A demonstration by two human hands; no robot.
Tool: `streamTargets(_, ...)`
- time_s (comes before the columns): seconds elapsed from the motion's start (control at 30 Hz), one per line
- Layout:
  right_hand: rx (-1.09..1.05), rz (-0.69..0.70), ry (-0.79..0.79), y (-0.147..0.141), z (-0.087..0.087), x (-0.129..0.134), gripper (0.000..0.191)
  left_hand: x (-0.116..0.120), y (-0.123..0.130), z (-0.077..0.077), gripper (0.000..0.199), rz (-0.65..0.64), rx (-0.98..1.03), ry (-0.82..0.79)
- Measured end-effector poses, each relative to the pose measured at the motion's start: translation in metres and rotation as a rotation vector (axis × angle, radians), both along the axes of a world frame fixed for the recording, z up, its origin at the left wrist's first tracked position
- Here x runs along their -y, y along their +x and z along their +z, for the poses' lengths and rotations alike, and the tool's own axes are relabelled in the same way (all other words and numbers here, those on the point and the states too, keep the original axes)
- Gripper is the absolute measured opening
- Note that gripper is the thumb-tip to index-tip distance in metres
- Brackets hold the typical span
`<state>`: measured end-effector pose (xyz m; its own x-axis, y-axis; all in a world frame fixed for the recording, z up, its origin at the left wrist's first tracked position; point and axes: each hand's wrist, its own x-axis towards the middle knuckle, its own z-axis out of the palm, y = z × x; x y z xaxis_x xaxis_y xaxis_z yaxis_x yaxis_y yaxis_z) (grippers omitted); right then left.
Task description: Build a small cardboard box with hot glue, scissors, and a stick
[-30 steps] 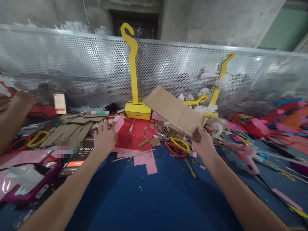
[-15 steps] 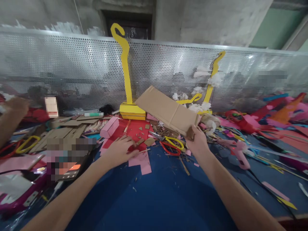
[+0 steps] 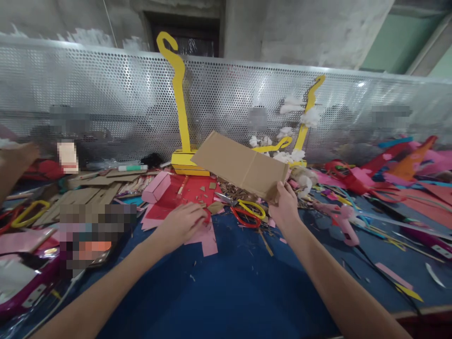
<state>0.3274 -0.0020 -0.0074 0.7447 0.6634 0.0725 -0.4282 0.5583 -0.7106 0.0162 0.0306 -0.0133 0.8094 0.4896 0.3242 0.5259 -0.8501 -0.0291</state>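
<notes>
My right hand point(image 3: 285, 205) grips the lower right corner of a flat brown cardboard sheet point(image 3: 240, 165). The sheet is tilted above the table and has a crease across it. My left hand point(image 3: 187, 220) is low over red paper point(image 3: 173, 200) and pink paper point(image 3: 208, 238), its fingers curled together. What they hold, if anything, is hidden. Between my hands lie scissors point(image 3: 249, 212) with red and yellow handles, next to a heap of small brown scraps point(image 3: 229, 192). A pink folded paper block point(image 3: 156, 187) rests left of the red paper.
A yellow hooked stand point(image 3: 181, 108) rises behind the sheet; a second yellow stand point(image 3: 305, 117) carries white tufts. At right lies a pink glue gun point(image 3: 344, 219) with a black cord. Cardboard strips point(image 3: 79, 202) lie at left. Another person's hand point(image 3: 21, 157) shows at far left.
My left hand's fingers have drawn together over the paper, where they were more spread. The cardboard sheet has tipped slightly in my right hand. The whole view has shifted a little.
</notes>
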Motion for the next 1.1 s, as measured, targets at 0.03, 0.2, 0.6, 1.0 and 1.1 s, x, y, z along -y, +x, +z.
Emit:
streamTargets(0.03, -0.003, -0.009, -0.001, 0.001, -0.001, -0.001, 0.014, 0.007, 0.01, 0.002, 0.024, -0.056, -0.022, -0.005)
streamTargets(0.2, -0.017, -0.038, 0.0, 0.008, -0.005, -0.004, 0.013, 0.023, 0.061, 0.006, 0.02, -0.185, -0.117, 0.06)
streamTargets(0.6, -0.046, -0.045, 0.043, 0.016, -0.003, -0.002, 0.013, 0.003, 0.098, -0.007, 0.039, -0.104, -0.135, 0.147)
streamTargets(1.0, -0.056, -0.026, 0.038, 0.015, -0.002, 0.001, 0.012, 0.008, 0.108, 0.001, 0.013, -0.148, -0.186, 0.181)
streamTargets(1.1, -0.052, -0.021, 0.031, 0.013, -0.003, 0.001, 0.014, 0.012, 0.102, 0.005, 0.011, -0.133, -0.185, 0.168)
